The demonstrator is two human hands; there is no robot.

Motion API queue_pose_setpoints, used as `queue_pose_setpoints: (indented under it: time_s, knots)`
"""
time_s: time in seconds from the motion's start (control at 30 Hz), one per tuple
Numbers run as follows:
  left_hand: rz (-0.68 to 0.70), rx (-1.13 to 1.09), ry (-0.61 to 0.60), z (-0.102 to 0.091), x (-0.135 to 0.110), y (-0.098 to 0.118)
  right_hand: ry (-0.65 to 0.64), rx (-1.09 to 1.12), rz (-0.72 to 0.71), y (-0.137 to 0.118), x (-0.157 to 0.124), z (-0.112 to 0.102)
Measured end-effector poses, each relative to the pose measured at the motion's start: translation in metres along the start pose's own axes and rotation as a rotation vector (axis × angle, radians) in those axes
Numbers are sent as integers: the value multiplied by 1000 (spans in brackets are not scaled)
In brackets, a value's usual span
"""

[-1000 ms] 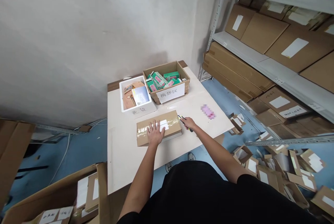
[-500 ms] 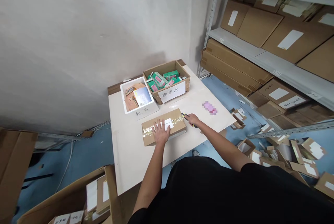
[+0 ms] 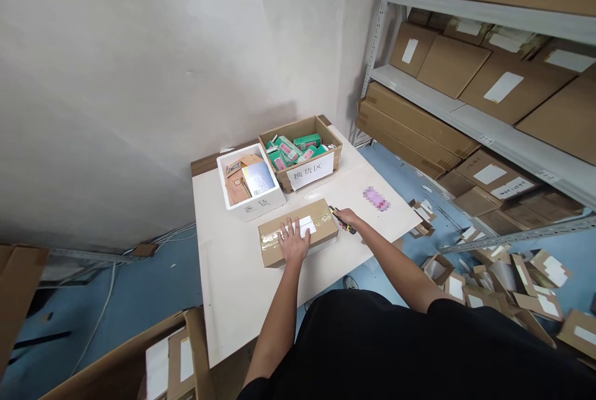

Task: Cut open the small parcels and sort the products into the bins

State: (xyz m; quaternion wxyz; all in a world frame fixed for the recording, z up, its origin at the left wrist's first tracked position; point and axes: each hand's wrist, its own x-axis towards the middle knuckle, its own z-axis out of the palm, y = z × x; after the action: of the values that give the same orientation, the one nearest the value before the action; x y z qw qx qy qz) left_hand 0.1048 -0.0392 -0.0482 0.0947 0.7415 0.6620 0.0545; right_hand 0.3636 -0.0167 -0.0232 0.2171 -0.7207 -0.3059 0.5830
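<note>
- Left hand: fingers spread, palm down on the taped cardboard carton, partly covering its white label.
- Right hand: closed around a black-and-yellow utility knife, its tip at the carton's right end.
- Carton: flat on the white tabletop, nearer the wearer than the foam box and the open cardboard box of green packages.

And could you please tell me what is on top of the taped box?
The left hand lies on the taped box, partly over a white label; clear tape shows too. What the hand covers cannot be seen.
</note>
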Motion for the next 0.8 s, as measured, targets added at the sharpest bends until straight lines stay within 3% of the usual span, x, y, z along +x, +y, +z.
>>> queue_pose_setpoints:
  time_s: [0.27,0.57,0.8]
  knots:
    - [-1,-10,0,-3,-1,4,-16,-181,-19,7,-13,-12]
    - [5,13,28,3,0,4,-15,-150,-13,21,-33,-11]
    - [5,-7,15,2,-1,3,155,-502,-138,8,-44,-14]
